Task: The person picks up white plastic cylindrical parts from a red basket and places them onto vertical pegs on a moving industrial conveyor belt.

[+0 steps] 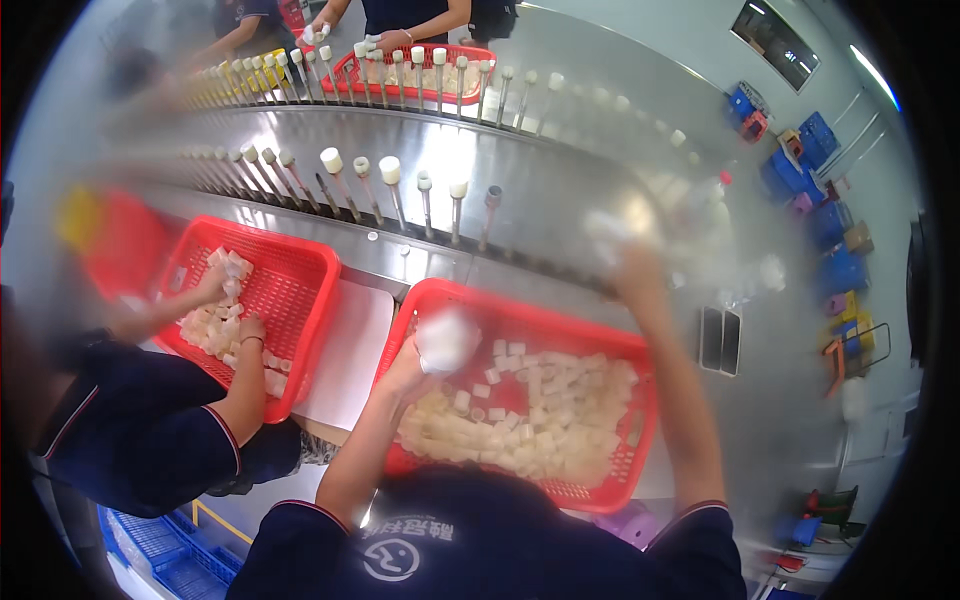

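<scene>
Head view: left hand (405, 368) grips white cap (445, 340) over red basket (440, 300), basket well stocked. Right hand (635, 270) blurred at conveyor pins (425, 205), grip unclear. Several pins capped, others bare.

A shiny steel worktop (560, 190) fills the room's middle; blue plastic crates (810, 160) are stacked on the grey floor (880, 210) at right.

Bare steel strip (560, 215) lay open between the red basket (520, 320) near and the far row of upright pins (390, 190). A co-worker's arm (245, 375) and second basket (300, 270) blocked the left; right stood open.
</scene>
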Tool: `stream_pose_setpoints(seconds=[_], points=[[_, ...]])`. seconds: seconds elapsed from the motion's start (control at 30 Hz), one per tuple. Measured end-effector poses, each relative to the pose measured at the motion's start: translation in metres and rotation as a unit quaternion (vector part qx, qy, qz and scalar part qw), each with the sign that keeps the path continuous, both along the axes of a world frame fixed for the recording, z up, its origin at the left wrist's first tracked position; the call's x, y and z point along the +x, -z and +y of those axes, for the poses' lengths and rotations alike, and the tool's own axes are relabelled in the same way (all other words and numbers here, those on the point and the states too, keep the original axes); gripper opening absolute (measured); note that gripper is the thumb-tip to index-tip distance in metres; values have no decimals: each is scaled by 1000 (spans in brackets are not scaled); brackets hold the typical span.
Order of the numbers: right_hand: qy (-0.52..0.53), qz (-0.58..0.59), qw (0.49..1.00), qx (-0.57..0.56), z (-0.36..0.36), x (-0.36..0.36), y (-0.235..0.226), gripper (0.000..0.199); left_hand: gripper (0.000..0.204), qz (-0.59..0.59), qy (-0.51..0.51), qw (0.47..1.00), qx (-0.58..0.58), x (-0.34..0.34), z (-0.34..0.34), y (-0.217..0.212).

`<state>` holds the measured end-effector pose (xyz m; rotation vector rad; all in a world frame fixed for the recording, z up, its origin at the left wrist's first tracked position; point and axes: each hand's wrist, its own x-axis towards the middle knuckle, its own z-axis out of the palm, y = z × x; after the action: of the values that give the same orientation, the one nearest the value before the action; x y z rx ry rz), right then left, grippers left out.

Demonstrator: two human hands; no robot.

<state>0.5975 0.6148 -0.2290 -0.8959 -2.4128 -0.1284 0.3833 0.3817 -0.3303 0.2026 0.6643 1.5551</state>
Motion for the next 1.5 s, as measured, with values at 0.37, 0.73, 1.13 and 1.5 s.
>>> stream_pose_setpoints(seconds=[0.37,0.73,1.13,1.5], points=[[133,500,451,-728,-162,-4,93,22,31,667,-167,720,-90,-104,71,-74],[5,503,728,-465,-155,-74,16,38,12,929,40,368,-7,-93,205,-106],[-70,264,926,-261,-65,-134,-13,28,38,701,92,700,-99,-46,39,-19],[-59,-153,984,-65,29,-140,-14,10,28,315,42,948,24,-67,26,-44]])
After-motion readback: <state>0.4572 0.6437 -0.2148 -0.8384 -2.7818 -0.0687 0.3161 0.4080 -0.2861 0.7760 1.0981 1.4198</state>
